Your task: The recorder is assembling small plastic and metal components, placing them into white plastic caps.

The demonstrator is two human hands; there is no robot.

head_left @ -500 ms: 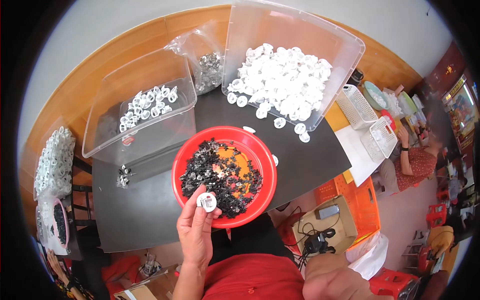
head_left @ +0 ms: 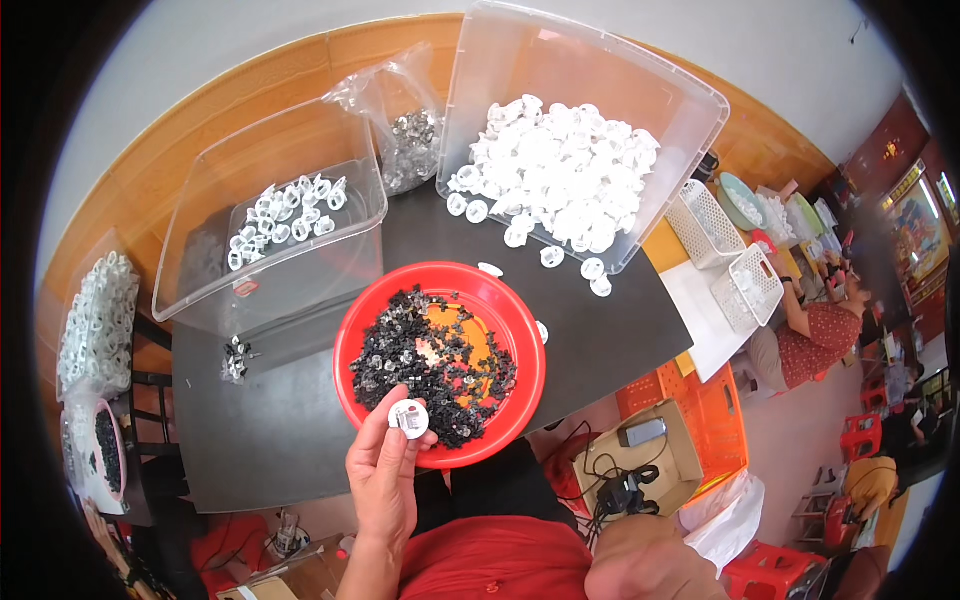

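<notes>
My left hand (head_left: 385, 470) pinches a round white plastic part (head_left: 408, 419) between thumb and fingers, its recessed side with a small slot facing up. It is held over the near rim of a red basin (head_left: 530, 385). In the basin lies a heap of small black and clear plastic pieces (head_left: 395, 350). At the lower right a blurred bare part of my right arm or hand (head_left: 645, 565) shows close to my red shirt; its fingers cannot be made out.
A large clear bin (head_left: 690, 85) tips toward me, spilling white parts (head_left: 570, 175) onto the dark table (head_left: 260, 430). Left of it stand a bag of metallic pieces (head_left: 412, 150) and another clear bin (head_left: 170, 290). An orange crate (head_left: 715, 420) and cardboard box (head_left: 680, 460) sit at right. A person (head_left: 810, 340) sits farther off.
The view has shifted slightly, so the table's things appear a little to the left and lower. My left hand still pinches the white part near the basin's rim.
</notes>
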